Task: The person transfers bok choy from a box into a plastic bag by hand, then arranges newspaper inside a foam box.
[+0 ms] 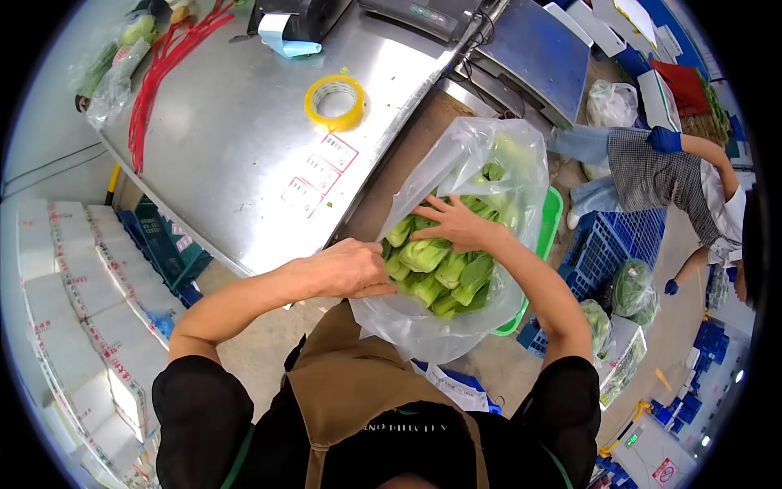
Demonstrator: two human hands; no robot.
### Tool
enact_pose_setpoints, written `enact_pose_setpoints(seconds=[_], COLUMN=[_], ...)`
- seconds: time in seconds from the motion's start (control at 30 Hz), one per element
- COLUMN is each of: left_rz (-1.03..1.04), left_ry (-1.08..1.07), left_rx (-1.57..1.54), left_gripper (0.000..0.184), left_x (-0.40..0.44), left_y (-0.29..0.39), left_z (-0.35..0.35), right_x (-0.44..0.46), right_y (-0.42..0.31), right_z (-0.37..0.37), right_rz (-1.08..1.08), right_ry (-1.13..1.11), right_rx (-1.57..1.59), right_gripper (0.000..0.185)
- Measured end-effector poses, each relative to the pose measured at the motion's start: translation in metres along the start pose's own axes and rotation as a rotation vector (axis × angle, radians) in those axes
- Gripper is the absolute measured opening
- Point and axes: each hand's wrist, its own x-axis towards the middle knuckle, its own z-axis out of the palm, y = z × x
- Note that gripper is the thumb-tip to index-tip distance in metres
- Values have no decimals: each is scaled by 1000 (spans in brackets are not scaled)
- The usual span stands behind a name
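While your left hand (346, 270) has its fingers curled closed on the rim of the plastic bag (440, 341) and your right hand (458, 226) rests on the leafy greens (423, 256) with fingers spread wide, observe these risks. The thin film may tear or slip if the left fingers pull against the load. Stems may bruise or snap if the right fingers press hard. Heads near the mouth could spill if the rim sags. The bag is before you, just beside the edge of the metal surface (232, 122), a green basket (551, 222) showing at its right; its support is hidden. The greens have plump, pale stems and darker leaves, packed closely at varied angles; the film is wrinkled and translucent.
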Motion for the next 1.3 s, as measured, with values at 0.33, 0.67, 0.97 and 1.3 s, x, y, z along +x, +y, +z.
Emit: enact_pose_setpoints(seconds=[0.33,0.67,0.97,1.3], left_rz=[103,72,-32,215], left_ry=[75,-12,-282,-363], left_rx=[-91,-63,185,-45], left_gripper=[38,28,10,13], left_x=[25,44,71,121], left_y=[11,22,70,266], left_z=[5,13,25,164], right_x=[-35,13,-20,-129], right_y=[-18,-59,-147,-469], right_z=[23,142,99,273], right_rz=[384,665,830,2111], right_ry=[-302,630,1304,2134], right_rx=[1,328,268,542], right_gripper=[103,56,46,30])
